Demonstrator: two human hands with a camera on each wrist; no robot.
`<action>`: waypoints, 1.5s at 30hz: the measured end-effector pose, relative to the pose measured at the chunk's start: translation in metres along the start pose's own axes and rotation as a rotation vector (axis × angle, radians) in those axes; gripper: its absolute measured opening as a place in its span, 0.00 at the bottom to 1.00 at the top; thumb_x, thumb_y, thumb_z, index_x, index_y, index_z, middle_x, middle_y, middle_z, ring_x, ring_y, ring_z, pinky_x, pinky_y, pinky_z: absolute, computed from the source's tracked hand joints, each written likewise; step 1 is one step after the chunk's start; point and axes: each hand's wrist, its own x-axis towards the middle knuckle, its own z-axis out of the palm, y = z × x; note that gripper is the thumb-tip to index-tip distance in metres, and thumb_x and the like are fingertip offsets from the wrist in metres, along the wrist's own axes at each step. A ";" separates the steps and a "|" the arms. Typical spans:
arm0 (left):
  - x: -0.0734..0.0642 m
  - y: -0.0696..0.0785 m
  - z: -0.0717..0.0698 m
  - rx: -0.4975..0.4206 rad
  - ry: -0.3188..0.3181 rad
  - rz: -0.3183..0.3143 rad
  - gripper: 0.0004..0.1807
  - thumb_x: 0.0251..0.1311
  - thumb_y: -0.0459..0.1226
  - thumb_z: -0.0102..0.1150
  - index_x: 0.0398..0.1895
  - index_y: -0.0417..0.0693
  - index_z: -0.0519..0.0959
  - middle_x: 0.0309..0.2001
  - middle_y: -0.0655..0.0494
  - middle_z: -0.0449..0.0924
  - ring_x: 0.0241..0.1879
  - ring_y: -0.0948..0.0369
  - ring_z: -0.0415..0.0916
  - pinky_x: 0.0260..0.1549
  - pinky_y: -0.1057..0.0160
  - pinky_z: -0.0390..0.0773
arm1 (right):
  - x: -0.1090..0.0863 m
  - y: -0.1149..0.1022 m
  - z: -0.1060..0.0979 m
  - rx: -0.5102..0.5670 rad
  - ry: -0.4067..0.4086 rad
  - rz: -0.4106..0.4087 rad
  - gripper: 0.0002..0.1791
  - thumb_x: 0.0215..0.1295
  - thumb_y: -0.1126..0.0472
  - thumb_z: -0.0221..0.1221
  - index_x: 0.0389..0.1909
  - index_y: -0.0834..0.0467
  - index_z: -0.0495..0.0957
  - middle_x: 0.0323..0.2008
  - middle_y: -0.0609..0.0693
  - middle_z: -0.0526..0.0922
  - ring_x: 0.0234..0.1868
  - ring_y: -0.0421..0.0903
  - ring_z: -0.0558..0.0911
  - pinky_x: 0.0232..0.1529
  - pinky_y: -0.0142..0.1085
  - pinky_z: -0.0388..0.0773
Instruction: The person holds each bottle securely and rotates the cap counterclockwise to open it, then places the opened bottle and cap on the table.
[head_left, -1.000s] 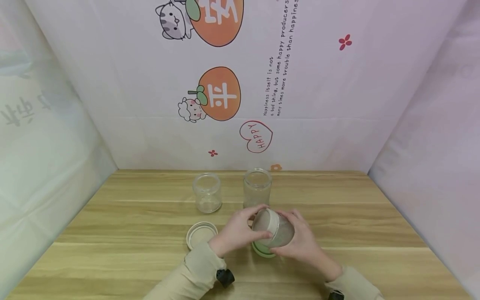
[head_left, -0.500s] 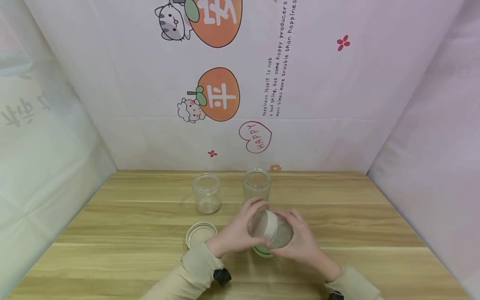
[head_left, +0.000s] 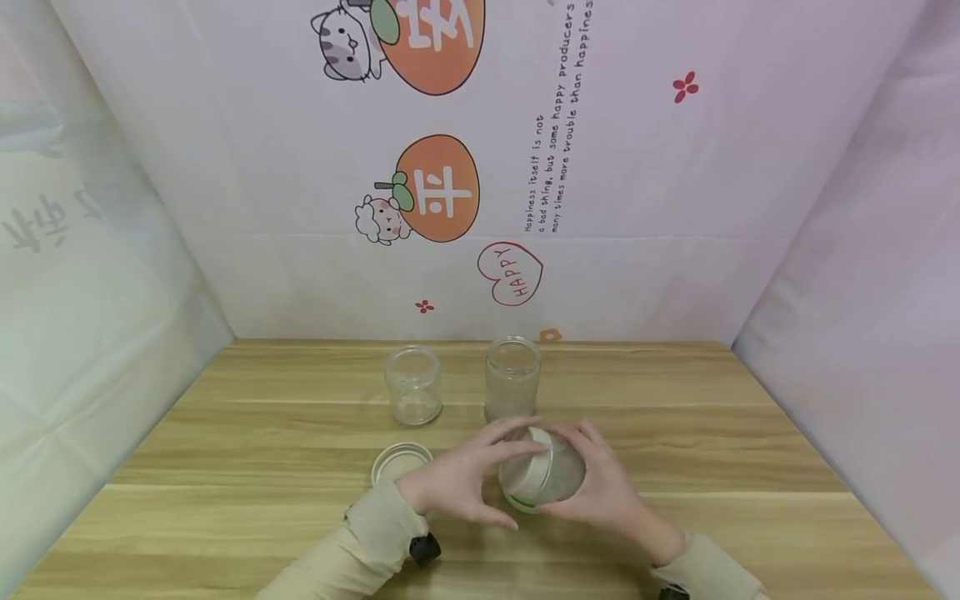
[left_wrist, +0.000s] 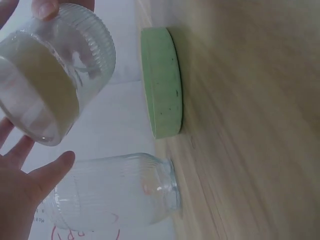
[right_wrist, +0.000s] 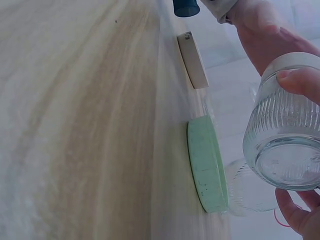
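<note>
A ribbed glass jar (right_wrist: 280, 122) with a cream band (head_left: 537, 467) round one end hangs tilted just over a green lid (left_wrist: 162, 82). My right hand (head_left: 603, 483) grips the jar's body from the right, thumb on the near side and fingers at the far side. My left hand (head_left: 457, 479) is at the cream end, its fingers extended over the band. Its thumb is spread out toward me, apart from the jar. In the head view the jar covers most of the green lid.
A short open glass jar (head_left: 414, 387) and a taller glass jar (head_left: 513, 379) stand at the back of the wooden table (head_left: 300, 467). A cream lid (head_left: 401, 462), partly behind my left forearm, lies to the left. Printed cloth (head_left: 622, 167) walls the table's back and sides.
My left hand has loosened from round the jar's cream end and moved left and toward me, thumb spreading away. My right hand has stayed almost still with the jar.
</note>
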 end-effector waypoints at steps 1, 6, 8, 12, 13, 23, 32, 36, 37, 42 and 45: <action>-0.001 -0.001 0.000 0.000 -0.005 0.013 0.50 0.39 0.43 0.77 0.69 0.55 0.61 0.74 0.50 0.47 0.72 0.54 0.49 0.67 0.53 0.61 | 0.000 0.000 0.000 0.002 0.000 -0.003 0.47 0.24 0.59 0.79 0.54 0.60 0.72 0.44 0.48 0.71 0.43 0.43 0.74 0.39 0.33 0.77; -0.002 -0.004 -0.001 -0.016 -0.006 0.058 0.45 0.41 0.33 0.74 0.67 0.52 0.64 0.73 0.47 0.50 0.72 0.55 0.49 0.66 0.55 0.62 | -0.002 0.000 0.002 0.014 -0.001 -0.011 0.46 0.24 0.59 0.79 0.54 0.61 0.73 0.45 0.47 0.71 0.43 0.42 0.73 0.39 0.32 0.77; -0.003 -0.004 -0.002 -0.013 -0.003 0.065 0.45 0.40 0.28 0.71 0.67 0.52 0.65 0.72 0.47 0.51 0.72 0.55 0.50 0.66 0.56 0.63 | -0.002 -0.001 0.003 0.022 -0.004 -0.006 0.47 0.24 0.58 0.79 0.54 0.61 0.73 0.45 0.47 0.71 0.43 0.42 0.73 0.39 0.33 0.77; -0.004 -0.005 -0.003 -0.010 0.004 0.066 0.44 0.39 0.25 0.68 0.66 0.51 0.66 0.72 0.49 0.53 0.71 0.56 0.52 0.65 0.57 0.64 | -0.001 -0.001 0.004 0.035 -0.007 0.003 0.48 0.22 0.57 0.79 0.54 0.61 0.73 0.45 0.45 0.71 0.43 0.40 0.73 0.40 0.33 0.77; -0.005 -0.005 -0.003 -0.004 0.007 0.065 0.43 0.40 0.25 0.68 0.65 0.51 0.66 0.72 0.49 0.54 0.71 0.56 0.53 0.66 0.57 0.64 | -0.001 -0.001 0.004 0.038 -0.006 0.005 0.48 0.21 0.57 0.79 0.54 0.61 0.73 0.45 0.45 0.71 0.43 0.40 0.73 0.40 0.33 0.77; -0.004 -0.005 -0.003 0.014 0.059 0.043 0.41 0.39 0.31 0.73 0.62 0.52 0.69 0.66 0.49 0.61 0.65 0.55 0.60 0.62 0.57 0.68 | -0.002 0.000 0.007 0.033 -0.004 -0.017 0.49 0.19 0.57 0.80 0.54 0.56 0.73 0.45 0.44 0.71 0.44 0.39 0.73 0.40 0.33 0.77; -0.006 -0.004 -0.003 -0.012 0.070 -0.019 0.42 0.40 0.37 0.76 0.62 0.51 0.68 0.64 0.48 0.62 0.64 0.55 0.62 0.60 0.58 0.70 | -0.002 -0.002 0.007 0.017 -0.026 -0.015 0.49 0.22 0.56 0.80 0.56 0.56 0.72 0.45 0.43 0.70 0.45 0.40 0.73 0.41 0.34 0.77; -0.006 -0.004 -0.003 -0.035 0.078 -0.036 0.43 0.40 0.38 0.77 0.63 0.52 0.68 0.64 0.47 0.62 0.63 0.55 0.63 0.55 0.62 0.74 | -0.002 -0.002 0.008 0.022 -0.029 -0.020 0.49 0.22 0.56 0.80 0.56 0.56 0.72 0.45 0.43 0.70 0.45 0.40 0.73 0.41 0.35 0.77; -0.006 -0.004 -0.003 -0.042 0.080 -0.042 0.43 0.40 0.38 0.77 0.63 0.52 0.67 0.64 0.47 0.62 0.62 0.55 0.64 0.53 0.64 0.75 | -0.002 -0.002 0.008 0.023 -0.029 -0.020 0.49 0.22 0.56 0.80 0.56 0.56 0.72 0.45 0.43 0.70 0.45 0.40 0.73 0.41 0.35 0.77; -0.006 -0.003 -0.002 -0.132 0.074 -0.122 0.43 0.41 0.39 0.76 0.64 0.54 0.67 0.64 0.50 0.62 0.59 0.57 0.66 0.45 0.70 0.78 | -0.003 -0.001 0.009 0.041 -0.026 -0.017 0.49 0.22 0.57 0.80 0.55 0.57 0.72 0.46 0.44 0.70 0.46 0.39 0.73 0.42 0.35 0.77; -0.005 -0.001 -0.001 -0.185 0.069 -0.196 0.44 0.42 0.39 0.76 0.65 0.56 0.66 0.64 0.53 0.62 0.54 0.61 0.71 0.43 0.72 0.78 | -0.003 -0.001 0.010 0.049 -0.019 -0.018 0.49 0.22 0.57 0.80 0.55 0.57 0.72 0.46 0.44 0.70 0.46 0.39 0.73 0.43 0.35 0.78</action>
